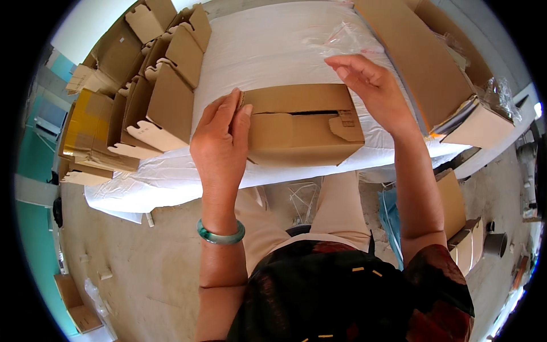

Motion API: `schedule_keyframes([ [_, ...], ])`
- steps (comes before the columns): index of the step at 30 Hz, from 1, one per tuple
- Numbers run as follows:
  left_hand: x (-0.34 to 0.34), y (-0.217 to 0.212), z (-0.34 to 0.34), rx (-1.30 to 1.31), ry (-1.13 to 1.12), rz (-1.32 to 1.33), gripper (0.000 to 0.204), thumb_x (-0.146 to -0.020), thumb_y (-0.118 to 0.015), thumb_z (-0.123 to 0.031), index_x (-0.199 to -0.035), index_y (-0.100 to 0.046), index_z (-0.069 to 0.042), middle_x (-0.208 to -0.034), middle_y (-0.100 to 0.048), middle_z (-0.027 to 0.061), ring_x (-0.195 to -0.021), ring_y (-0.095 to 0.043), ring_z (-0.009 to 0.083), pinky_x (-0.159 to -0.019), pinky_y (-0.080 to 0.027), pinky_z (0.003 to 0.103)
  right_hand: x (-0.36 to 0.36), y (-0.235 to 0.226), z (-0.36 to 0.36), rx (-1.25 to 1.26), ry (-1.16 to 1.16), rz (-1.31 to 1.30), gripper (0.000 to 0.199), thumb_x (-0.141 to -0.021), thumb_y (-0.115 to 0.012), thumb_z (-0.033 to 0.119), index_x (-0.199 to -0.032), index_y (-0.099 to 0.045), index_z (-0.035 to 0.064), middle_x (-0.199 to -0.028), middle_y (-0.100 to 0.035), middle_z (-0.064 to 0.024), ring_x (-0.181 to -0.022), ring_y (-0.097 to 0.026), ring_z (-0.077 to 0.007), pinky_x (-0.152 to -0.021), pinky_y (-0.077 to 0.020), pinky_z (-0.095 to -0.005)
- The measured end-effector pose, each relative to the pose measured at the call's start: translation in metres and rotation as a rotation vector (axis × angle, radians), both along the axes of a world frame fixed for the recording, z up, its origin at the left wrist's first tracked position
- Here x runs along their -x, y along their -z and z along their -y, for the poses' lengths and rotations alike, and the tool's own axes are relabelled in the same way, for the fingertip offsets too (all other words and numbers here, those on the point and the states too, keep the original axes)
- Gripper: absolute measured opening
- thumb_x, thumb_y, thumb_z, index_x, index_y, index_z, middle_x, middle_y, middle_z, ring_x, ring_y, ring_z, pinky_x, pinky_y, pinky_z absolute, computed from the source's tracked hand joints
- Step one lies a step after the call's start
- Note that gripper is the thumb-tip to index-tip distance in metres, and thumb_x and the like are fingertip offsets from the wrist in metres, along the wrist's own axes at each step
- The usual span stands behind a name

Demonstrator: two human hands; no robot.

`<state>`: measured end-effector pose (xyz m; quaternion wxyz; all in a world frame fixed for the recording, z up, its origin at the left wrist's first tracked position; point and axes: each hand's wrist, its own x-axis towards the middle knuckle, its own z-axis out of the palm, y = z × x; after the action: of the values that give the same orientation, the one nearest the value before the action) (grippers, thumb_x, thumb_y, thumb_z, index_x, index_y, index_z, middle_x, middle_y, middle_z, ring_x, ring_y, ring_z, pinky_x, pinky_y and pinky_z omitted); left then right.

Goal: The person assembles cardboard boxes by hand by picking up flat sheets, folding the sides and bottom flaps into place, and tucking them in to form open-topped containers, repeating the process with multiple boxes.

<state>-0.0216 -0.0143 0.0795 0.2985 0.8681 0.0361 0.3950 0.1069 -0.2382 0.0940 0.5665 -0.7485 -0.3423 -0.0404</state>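
A small brown cardboard box (296, 134) lies in front of me on a white-covered table (256, 45). Its top flaps are folded over, with a narrow dark gap along the seam and a torn-looking tab at the right end. My left hand (219, 128) grips the box's left end, thumb along the upper edge and fingers at the far corner. Raised just beyond the right end, my right hand (373, 88) is apart from the box. Its fingers are slightly bent and reach leftward, thumb separate, with nothing held.
Open cardboard boxes (174, 102) stand in rows on the left, beside a carton with yellow tape (88, 122). A long carton (421, 62) edges the table's right side, near clear plastic bags (347, 40). More cardboard (467, 245) and a dark bin (494, 245) sit on the floor.
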Motion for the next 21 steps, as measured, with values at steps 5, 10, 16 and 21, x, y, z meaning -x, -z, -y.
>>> schedule_keyframes([
  [5,-0.003,0.004,-0.002,0.047,0.058,-0.011,0.026,-0.088,-0.070,-0.014,-0.112,-0.071,-0.004,-0.112,-0.069,0.0136,-0.091,-0.068,0.0279,-0.078,-0.054,0.034,0.021,0.018,0.006,-0.068,-0.059,-0.379,0.030,-0.098,-0.061,0.019,-0.124,-0.062,0.0047,-0.099,-0.062,0.0001,-0.088,-0.054,-0.0074,-0.078,-0.0460,-0.0237],
  [10,0.003,-0.005,-0.002,-0.038,0.055,-0.144,0.025,-0.089,-0.068,-0.016,-0.111,-0.071,-0.004,-0.119,-0.065,0.0166,-0.103,-0.065,0.0305,-0.085,-0.053,0.036,0.028,0.008,0.005,0.064,-0.088,-0.456,0.032,-0.097,-0.062,0.018,-0.128,-0.060,0.0111,-0.109,-0.061,0.0010,-0.098,-0.054,-0.0078,-0.086,-0.0457,-0.0240],
  [16,0.001,0.002,-0.003,-0.159,0.051,-0.109,0.027,-0.090,-0.067,-0.018,-0.113,-0.070,-0.005,-0.123,-0.064,0.0192,-0.113,-0.061,0.0337,-0.089,-0.052,0.038,0.031,-0.003,-0.004,0.262,0.041,-0.078,0.036,-0.092,-0.065,0.022,-0.124,-0.060,0.0056,-0.107,-0.063,-0.0080,-0.091,-0.061,-0.0176,-0.083,-0.0488,-0.0308],
  [21,0.001,-0.004,-0.007,-0.101,0.114,-0.204,0.030,-0.096,-0.059,-0.019,-0.122,-0.066,-0.005,-0.127,-0.062,0.0189,-0.114,-0.061,0.0318,-0.093,-0.050,0.035,0.029,-0.004,-0.017,0.367,0.007,-0.056,0.037,-0.090,-0.067,0.021,-0.123,-0.060,0.0055,-0.116,-0.060,-0.0095,-0.108,-0.057,-0.0216,-0.091,-0.0465,-0.0326],
])
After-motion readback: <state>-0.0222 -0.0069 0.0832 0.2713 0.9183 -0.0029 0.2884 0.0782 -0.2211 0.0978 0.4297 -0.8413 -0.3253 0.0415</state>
